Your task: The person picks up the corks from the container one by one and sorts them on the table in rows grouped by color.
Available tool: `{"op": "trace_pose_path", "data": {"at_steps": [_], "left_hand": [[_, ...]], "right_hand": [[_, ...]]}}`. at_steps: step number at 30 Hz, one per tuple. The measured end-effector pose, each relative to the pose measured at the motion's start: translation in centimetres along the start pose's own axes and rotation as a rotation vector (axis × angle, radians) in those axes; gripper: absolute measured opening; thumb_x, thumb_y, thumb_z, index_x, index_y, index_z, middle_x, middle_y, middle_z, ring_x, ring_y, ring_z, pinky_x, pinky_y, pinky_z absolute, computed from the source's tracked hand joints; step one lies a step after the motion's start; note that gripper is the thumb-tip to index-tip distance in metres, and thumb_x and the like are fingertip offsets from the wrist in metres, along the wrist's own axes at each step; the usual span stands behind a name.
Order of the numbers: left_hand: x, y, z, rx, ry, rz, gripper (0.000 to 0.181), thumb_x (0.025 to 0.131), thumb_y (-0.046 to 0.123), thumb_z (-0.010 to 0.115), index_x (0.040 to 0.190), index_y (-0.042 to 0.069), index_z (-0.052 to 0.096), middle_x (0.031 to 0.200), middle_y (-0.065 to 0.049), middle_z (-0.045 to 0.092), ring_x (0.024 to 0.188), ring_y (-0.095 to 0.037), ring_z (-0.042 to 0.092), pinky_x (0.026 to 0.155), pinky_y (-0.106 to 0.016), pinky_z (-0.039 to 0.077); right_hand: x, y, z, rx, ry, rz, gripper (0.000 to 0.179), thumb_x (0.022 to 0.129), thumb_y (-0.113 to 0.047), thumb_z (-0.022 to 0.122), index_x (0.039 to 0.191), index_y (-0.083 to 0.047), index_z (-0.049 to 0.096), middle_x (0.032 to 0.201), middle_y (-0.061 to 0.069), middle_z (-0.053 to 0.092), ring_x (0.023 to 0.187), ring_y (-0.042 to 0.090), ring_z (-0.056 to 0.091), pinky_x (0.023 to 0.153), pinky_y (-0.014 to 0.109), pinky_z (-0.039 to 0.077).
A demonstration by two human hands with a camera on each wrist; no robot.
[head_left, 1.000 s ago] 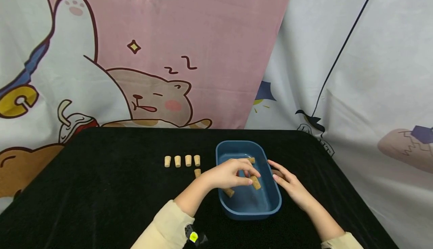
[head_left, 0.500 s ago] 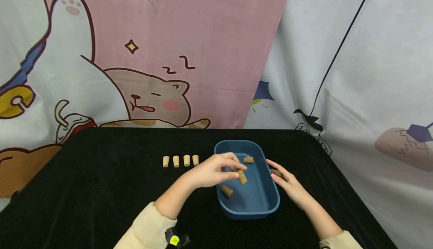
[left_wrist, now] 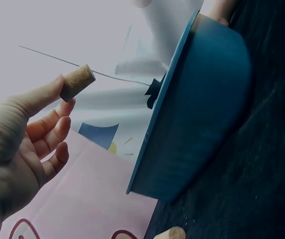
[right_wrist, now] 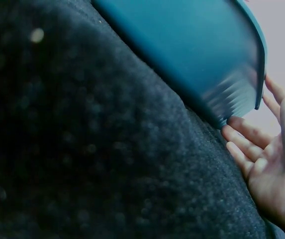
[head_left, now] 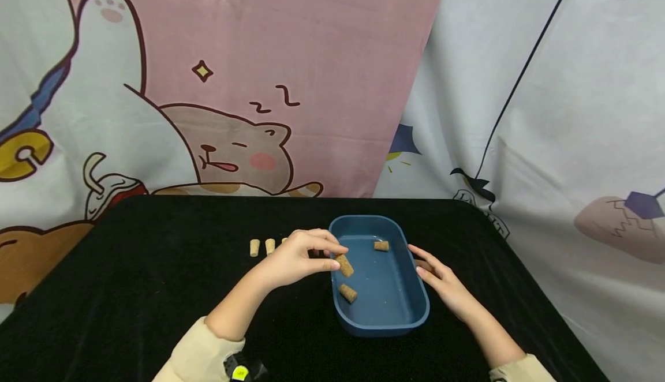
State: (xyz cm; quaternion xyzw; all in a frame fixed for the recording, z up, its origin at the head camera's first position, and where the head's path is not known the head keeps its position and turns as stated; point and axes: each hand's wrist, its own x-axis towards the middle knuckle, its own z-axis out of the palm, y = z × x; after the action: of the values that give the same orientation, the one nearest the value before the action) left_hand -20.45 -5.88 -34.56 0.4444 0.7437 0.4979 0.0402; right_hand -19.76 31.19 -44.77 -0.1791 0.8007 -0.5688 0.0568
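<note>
Between thumb and fingertips my left hand (head_left: 298, 259) pinches a tapered cork stopper (head_left: 344, 265), over the left rim of a blue plastic bin (head_left: 385, 295). The left wrist view shows this cork (left_wrist: 77, 82) higher than the table, beside the bin's outer wall (left_wrist: 202, 99). Two more cork stoppers lie on the bin's floor, one toward the back (head_left: 381, 246) and one near the left wall (head_left: 348, 294). My right hand (head_left: 445, 287) rests its extended fingers against the bin's right side. In the right wrist view, fingertips (right_wrist: 227, 130) meet the bin's lower corner.
Left of the bin, upright cork stoppers stand in a row on the black cloth (head_left: 156, 289); two show fully (head_left: 254, 247), and my left hand covers the others. A cartoon-printed curtain (head_left: 332, 82) hangs behind the table's far edge.
My left hand has carried the pinched cork leftward from over the bin's middle to its left rim, and now covers part of the cork row. The right hand stays at the bin's side.
</note>
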Motion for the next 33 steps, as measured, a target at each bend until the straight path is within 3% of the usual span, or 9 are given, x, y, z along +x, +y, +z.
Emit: {"op": "trace_pose_path", "data": {"at_steps": [5, 9, 20, 26, 33], "left_hand": [[-1.0, -0.1, -0.8, -0.022, 0.053, -0.041, 0.021, 0.087, 0.015, 0.071, 0.107, 0.007, 0.073, 0.104, 0.003, 0.064, 0.083, -0.026, 0.057, 0.062, -0.034, 0.052], [-1.6, -0.4, -1.7, 0.001, 0.078, -0.053, 0.017, 0.087, 0.014, 0.071, 0.103, 0.008, 0.073, 0.102, 0.003, 0.065, 0.09, -0.028, 0.056, 0.072, -0.035, 0.048], [-3.1, -2.0, -4.3, 0.148, 0.027, -0.122, 0.017, 0.094, 0.018, 0.063, 0.108, 0.013, 0.07, 0.105, 0.005, 0.064, 0.084, -0.015, 0.055, 0.07, -0.035, 0.047], [-3.6, -2.9, -4.9, 0.15, 0.013, -0.205, 0.019, 0.093, 0.015, 0.062, 0.111, 0.011, 0.068, 0.105, 0.003, 0.064, 0.085, -0.018, 0.056, 0.073, -0.038, 0.047], [-4.1, -4.4, -5.1, 0.157, 0.009, -0.249, 0.019, 0.094, 0.014, 0.061, 0.11, 0.007, 0.067, 0.097, 0.001, 0.064, 0.081, -0.023, 0.057, 0.067, -0.034, 0.048]], "right_hand": [[0.0, 0.0, 0.0, 0.011, -0.006, 0.002, 0.05, 0.103, -0.018, 0.041, 0.151, -0.013, 0.027, 0.14, 0.028, 0.04, 0.115, 0.021, 0.056, 0.088, 0.047, 0.048], [0.0, 0.0, 0.0, 0.009, -0.006, -0.001, 0.05, 0.103, -0.018, 0.042, 0.151, -0.013, 0.027, 0.14, 0.029, 0.041, 0.114, 0.02, 0.057, 0.089, 0.047, 0.048], [0.0, -0.1, 0.0, 0.007, -0.006, -0.015, 0.05, 0.103, -0.017, 0.041, 0.151, -0.012, 0.026, 0.139, 0.029, 0.041, 0.11, 0.01, 0.058, 0.087, 0.038, 0.049], [0.0, -0.2, 0.0, 0.012, -0.007, -0.015, 0.05, 0.103, -0.017, 0.041, 0.151, -0.011, 0.026, 0.139, 0.03, 0.041, 0.109, 0.009, 0.058, 0.086, 0.037, 0.05], [0.0, -0.1, -0.1, 0.003, -0.003, -0.004, 0.05, 0.103, -0.018, 0.041, 0.151, -0.011, 0.026, 0.138, 0.03, 0.041, 0.112, 0.019, 0.058, 0.086, 0.04, 0.05]]}}
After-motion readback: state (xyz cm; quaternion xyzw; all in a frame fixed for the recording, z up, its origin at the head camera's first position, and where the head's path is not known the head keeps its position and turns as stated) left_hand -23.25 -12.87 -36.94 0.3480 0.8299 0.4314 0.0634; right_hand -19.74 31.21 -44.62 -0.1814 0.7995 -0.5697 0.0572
